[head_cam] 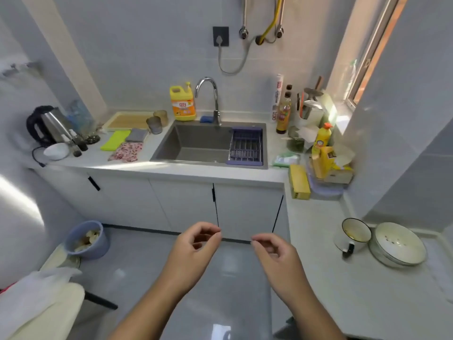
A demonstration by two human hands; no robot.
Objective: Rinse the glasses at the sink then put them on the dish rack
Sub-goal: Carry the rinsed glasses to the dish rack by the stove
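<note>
Two glasses stand on the counter left of the sink (193, 143): a grey one (154, 125) in front and a brownish one (161, 117) behind it. A purple dish rack (245, 146) sits across the right end of the basin, under the chrome tap (210, 99). My left hand (196, 246) and my right hand (274, 252) hang in front of me over the floor, well short of the counter. Their fingers are loosely curled and hold nothing.
A kettle (47, 125), a white bowl (56, 150), cloths (122, 143) and a tray (127, 120) lie left of the sink. A yellow detergent jug (182, 103) stands behind it. Bottles and boxes crowd the right corner; a mug (353, 235) and an enamel bowl (397, 244) sit on the right counter. A blue bucket (87, 239) stands on the floor.
</note>
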